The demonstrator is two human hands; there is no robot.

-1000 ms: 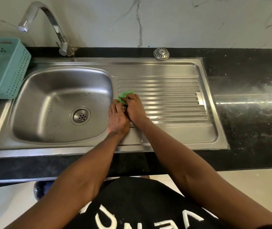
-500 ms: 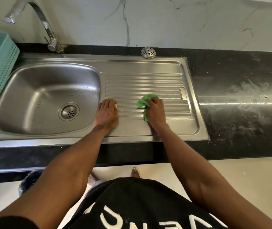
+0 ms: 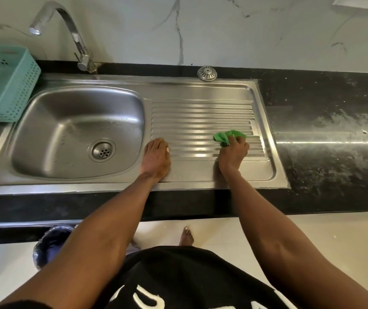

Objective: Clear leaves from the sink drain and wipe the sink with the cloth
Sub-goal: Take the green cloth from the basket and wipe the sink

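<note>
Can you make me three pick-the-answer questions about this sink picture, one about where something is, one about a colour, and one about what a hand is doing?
1. Where is the round silver dome-shaped strainer cap?
A. on the black stone counter behind the steel draining board
B. inside the sink bowl
C. in the basket

2. What colour is the crumpled small cloth?
A. red
B. green
C. white

3. What is the left hand doing?
A. gripping the curved steel tap
B. lifting the basket
C. resting flat, fingers straight, on the ribbed steel draining board

Answers:
1 A: the cap sits at the board's far edge, outside the steel sink bowl and away from the teal plastic basket.
2 B: the cloth gripped by the right hand is bright green.
3 C: the palm lies by the bowl's right rim, far from the tap.
</note>
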